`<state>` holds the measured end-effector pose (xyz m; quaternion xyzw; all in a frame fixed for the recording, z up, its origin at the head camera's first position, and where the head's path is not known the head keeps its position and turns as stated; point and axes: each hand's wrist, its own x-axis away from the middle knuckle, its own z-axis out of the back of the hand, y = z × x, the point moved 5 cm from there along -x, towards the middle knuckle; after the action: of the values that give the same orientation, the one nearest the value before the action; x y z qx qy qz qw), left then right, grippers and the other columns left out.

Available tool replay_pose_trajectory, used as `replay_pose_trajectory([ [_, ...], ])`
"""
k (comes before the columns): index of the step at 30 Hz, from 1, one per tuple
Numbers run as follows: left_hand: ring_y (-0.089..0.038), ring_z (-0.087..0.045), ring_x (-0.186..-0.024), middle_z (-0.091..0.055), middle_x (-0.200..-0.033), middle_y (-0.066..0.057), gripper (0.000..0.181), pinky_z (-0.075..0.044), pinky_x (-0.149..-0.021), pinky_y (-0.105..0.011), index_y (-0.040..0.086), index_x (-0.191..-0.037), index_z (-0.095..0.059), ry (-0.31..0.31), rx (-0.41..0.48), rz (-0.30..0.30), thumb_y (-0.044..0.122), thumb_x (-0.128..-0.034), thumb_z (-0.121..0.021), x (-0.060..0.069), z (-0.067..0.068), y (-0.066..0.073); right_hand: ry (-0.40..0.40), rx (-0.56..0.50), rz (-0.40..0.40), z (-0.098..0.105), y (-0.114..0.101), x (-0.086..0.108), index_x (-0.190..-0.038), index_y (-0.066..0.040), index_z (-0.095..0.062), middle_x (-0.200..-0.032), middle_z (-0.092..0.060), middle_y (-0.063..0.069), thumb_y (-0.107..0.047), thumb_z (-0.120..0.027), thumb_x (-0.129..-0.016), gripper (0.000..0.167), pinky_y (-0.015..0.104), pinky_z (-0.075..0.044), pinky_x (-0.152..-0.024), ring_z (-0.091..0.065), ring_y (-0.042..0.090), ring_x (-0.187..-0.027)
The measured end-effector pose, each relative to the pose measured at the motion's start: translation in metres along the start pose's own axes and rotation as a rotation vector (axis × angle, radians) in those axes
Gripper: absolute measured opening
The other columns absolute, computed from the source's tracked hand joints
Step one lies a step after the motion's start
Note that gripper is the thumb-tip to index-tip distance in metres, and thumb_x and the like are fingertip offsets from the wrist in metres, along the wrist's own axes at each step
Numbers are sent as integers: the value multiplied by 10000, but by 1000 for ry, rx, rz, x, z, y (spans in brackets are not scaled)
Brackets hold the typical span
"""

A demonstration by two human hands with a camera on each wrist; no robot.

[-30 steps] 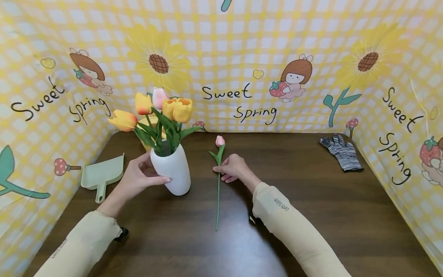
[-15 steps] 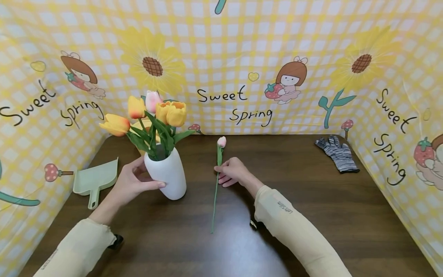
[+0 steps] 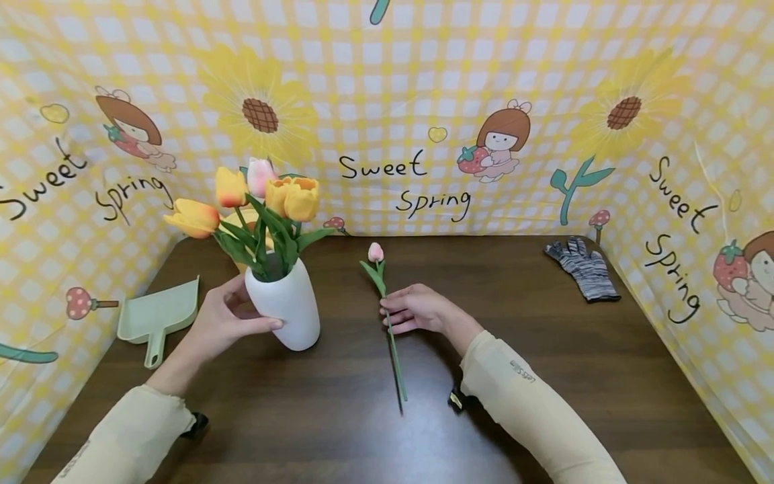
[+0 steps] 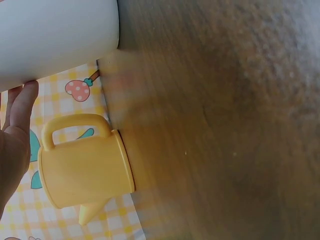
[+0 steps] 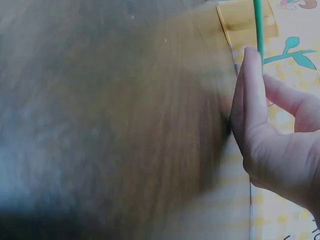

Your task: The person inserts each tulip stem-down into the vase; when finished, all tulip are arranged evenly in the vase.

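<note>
In the head view my left hand (image 3: 220, 319) holds the side of a white vase (image 3: 287, 312), which tilts slightly on the table. Several orange-yellow tulips (image 3: 293, 198) and one pink tulip (image 3: 261, 178) stand in it. To the right of the vase, my right hand (image 3: 423, 310) pinches the green stem of a single pink tulip (image 3: 375, 253) just below its leaves. That flower points away from me, its stem end slightly above its shadow. In the right wrist view the stem (image 5: 258, 30) rises from between my fingers. The left wrist view shows fingertips against the vase (image 4: 55, 37).
A yellow watering can (image 4: 87, 167) stands behind the vase, mostly hidden in the head view. A pale green dustpan (image 3: 160, 312) lies at the left, a grey knit glove (image 3: 583, 269) at the back right. Patterned cloth (image 3: 375, 101) walls the brown table (image 3: 514, 282).
The right hand has turned the single tulip, so its stem end has swung right and its bloom a little left. The left hand still holds the vase; the head view has shifted slightly.
</note>
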<state>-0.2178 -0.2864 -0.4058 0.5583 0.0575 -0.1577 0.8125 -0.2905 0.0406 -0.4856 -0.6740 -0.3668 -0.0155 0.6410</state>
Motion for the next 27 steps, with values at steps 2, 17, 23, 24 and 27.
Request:
replay_pose_trajectory([
  [2,-189,-700,-1010,-686,-1159,-80,688,-619,-778,-342,116,-1338,-593,-1,1,1,-14,-734,-895,0,0,0,-16,3,-5,2,0,1,-1271,30,-573,-1018,-695,96,-110,-656,-994,321,414,-614,-809,-711,226,-858],
  [17,-185,-691,-1025,-686,-1167,-76,689,-616,-782,-331,124,-1340,-590,2,-9,14,2,-737,-898,0,0,-1,-77,-36,12,5,-16,14,-1261,23,-585,-1064,-701,93,-117,-638,-1009,293,381,-617,-772,-713,197,-853],
  [23,-183,-689,-1021,-686,-1164,-73,689,-616,-780,-323,123,-1340,-591,2,-16,14,8,-736,-901,0,0,-1,-89,-78,87,-1,-39,37,-1296,49,-574,-1023,-718,86,-96,-633,-1009,327,369,-619,-761,-720,199,-848],
  [24,-181,-687,-1023,-685,-1166,-70,690,-615,-780,-319,126,-1342,-590,4,-21,14,9,-737,-901,0,0,-1,-85,-89,101,-2,-43,41,-1274,39,-590,-1007,-725,83,-89,-636,-1006,301,370,-620,-761,-724,204,-851],
  [27,-176,-682,-1028,-683,-1173,-63,693,-614,-779,-310,133,-1347,-590,7,-29,11,12,-739,-901,0,1,-1,-81,-123,156,-5,-54,54,-1203,12,-635,-970,-736,85,-66,-628,-1007,211,382,-623,-760,-736,224,-867],
])
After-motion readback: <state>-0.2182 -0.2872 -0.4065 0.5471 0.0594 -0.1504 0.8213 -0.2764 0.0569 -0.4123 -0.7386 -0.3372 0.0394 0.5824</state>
